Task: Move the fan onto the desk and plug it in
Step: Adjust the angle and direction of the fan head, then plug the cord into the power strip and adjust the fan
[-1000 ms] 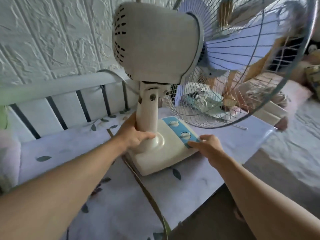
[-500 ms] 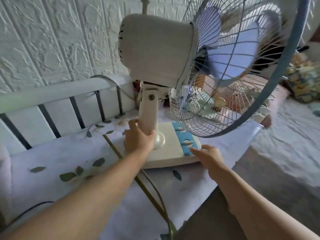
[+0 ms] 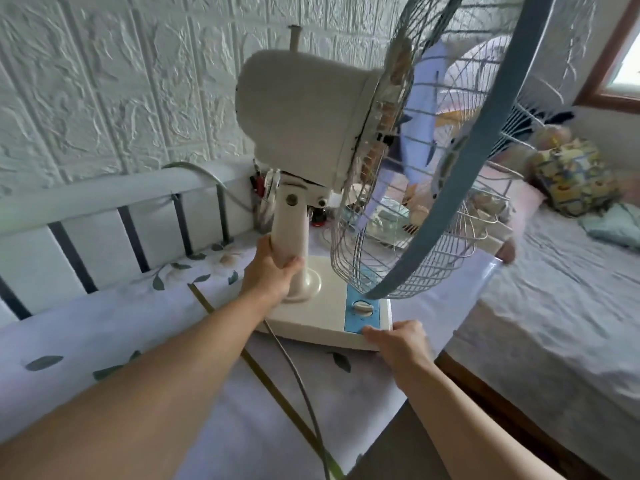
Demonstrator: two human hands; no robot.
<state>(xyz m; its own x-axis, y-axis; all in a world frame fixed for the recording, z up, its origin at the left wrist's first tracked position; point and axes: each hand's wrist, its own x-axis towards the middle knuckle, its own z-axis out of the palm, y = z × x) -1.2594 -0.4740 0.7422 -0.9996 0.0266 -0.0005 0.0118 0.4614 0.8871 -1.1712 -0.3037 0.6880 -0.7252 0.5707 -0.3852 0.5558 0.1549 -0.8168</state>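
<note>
A cream table fan with a wire cage and blue rim stands with its base on the desk, which wears a white cloth with leaf prints. My left hand grips the fan's upright neck low down. My right hand holds the front right corner of the base, thumb on top by the blue control panel. The fan's grey cord trails from under the base toward me over the desk's front edge. Its plug is out of sight.
A white rail with dark bars runs along the desk's back, against a textured white wall. A holder with pens and small clutter sit behind the fan. A bed with a patterned pillow lies to the right, floor gap between.
The fan base has turned and shifted right on the desk, control panel now facing me. Both hands kept their holds and moved with it. My view has drawn closer.
</note>
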